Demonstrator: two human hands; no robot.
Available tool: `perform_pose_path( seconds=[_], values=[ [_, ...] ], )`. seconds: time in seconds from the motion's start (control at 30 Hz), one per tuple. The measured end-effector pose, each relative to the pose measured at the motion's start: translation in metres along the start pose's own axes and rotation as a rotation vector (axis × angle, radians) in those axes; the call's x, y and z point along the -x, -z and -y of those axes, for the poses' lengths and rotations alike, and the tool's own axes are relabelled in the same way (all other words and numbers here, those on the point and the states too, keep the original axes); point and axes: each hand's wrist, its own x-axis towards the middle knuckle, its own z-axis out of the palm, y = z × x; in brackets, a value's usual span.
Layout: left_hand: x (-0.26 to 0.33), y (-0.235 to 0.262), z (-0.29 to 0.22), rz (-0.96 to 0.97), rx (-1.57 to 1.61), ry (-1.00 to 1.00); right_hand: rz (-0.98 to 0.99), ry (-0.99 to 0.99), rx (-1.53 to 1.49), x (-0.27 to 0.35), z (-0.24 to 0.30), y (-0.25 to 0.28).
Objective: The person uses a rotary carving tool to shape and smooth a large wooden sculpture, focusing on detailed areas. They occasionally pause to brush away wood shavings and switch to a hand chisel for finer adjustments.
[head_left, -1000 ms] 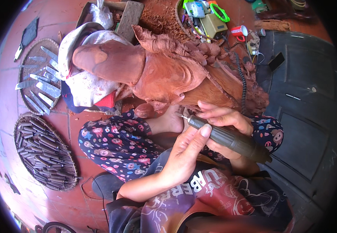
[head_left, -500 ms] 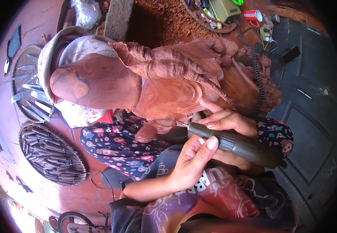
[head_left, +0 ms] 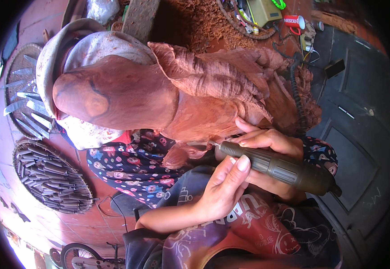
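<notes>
A large reddish-brown wood carving (head_left: 204, 114) with a smooth rounded end and rippled, leaf-like folds lies across my lap. My right hand (head_left: 276, 142) grips a dark green rotary tool (head_left: 289, 172) from its far side, one finger stretched against the carving. From the near side my left hand (head_left: 224, 186) is closed round the tool's front part, its thumb on top. The thin metal bit points left at a small carved lobe (head_left: 181, 154) on the carving's near edge. Whether the bit touches the wood I cannot tell.
Pale cloth (head_left: 96, 49) pads the carving's left end. At left stand a basket of blades (head_left: 17, 67) and a basket of many dark rods (head_left: 53, 179). Wood shavings (head_left: 195, 27), a red mug (head_left: 292, 21) and a wooden block (head_left: 139, 20) lie beyond. A coiled cord (head_left: 297, 96) crosses the carving's right end.
The carving has shifted slightly right and tilted in the picture, while the baskets have slid left. Both hands keep their hold on the rotary tool, almost in place.
</notes>
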Motion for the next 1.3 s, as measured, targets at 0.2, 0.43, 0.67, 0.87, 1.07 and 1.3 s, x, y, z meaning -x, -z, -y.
perform_pose_path(
  seconds=[0.2, 0.43, 0.67, 0.87, 1.07, 1.3],
  values=[
    [0.002, -0.004, -0.003, -0.053, -0.099, 0.021, 0.007, 0.004, -0.012, 0.002, -0.003, -0.002],
    [0.008, -0.003, -0.009, -0.144, -0.231, 0.132, 0.024, -0.024, -0.031, 0.002, -0.002, -0.001],
    [0.003, 0.001, -0.006, -0.077, -0.067, 0.09, 0.0, -0.101, 0.053, -0.006, 0.012, -0.002],
    [0.008, 0.013, 0.005, 0.068, -0.024, 0.075, 0.041, -0.227, 0.106, -0.019, 0.034, 0.009],
    [-0.002, 0.004, 0.009, 0.065, 0.168, -0.032, 0.01, -0.301, 0.126, -0.034, 0.034, 0.001],
    [-0.005, -0.005, -0.002, 0.039, 0.204, -0.124, 0.086, -0.309, 0.295, -0.048, 0.044, -0.009]
  ],
)
